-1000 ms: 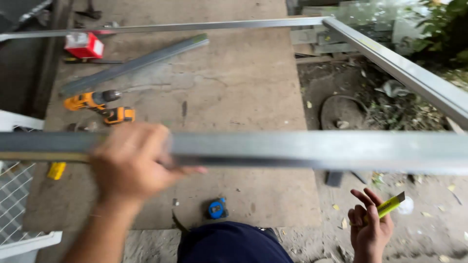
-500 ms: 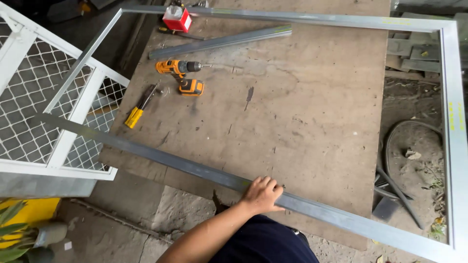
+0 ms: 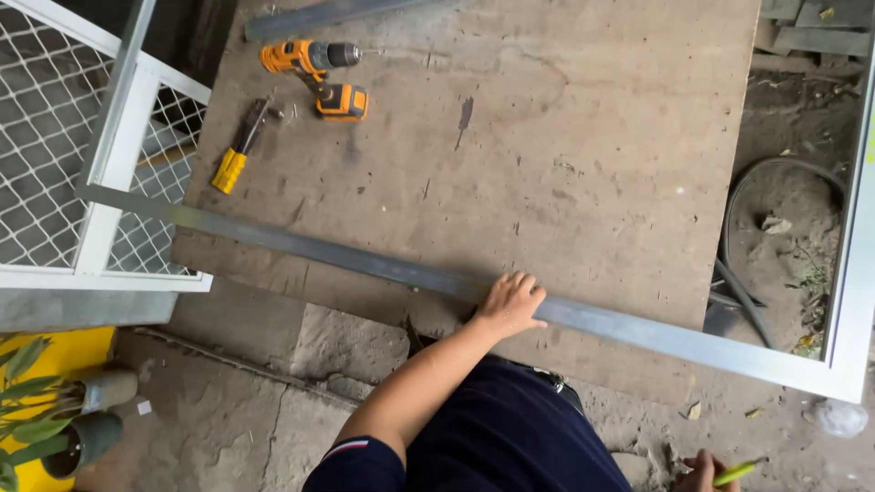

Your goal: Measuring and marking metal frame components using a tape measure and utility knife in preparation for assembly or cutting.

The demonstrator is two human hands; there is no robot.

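Observation:
My left hand [image 3: 510,303] rests palm down on the near rail of a large grey metal frame [image 3: 301,248], fingers curled over its top edge. The frame lies flat across a brown wooden board [image 3: 565,146], its right rail [image 3: 857,273] running up the right side. My right hand [image 3: 704,472] is at the bottom edge, closed around a thin yellow-green marker [image 3: 740,470]; only part of that hand shows.
An orange cordless drill [image 3: 319,73] and yellow-handled pliers [image 3: 239,150] lie on the board's far left. A white mesh panel [image 3: 64,155] stands at the left. Potted plants [image 3: 64,415] sit bottom left, a dark hose [image 3: 756,237] on the dirt at right.
The view has tipped down and shifted left. My left hand stays on the near rail. My right hand with the marker has come back into view at the bottom edge.

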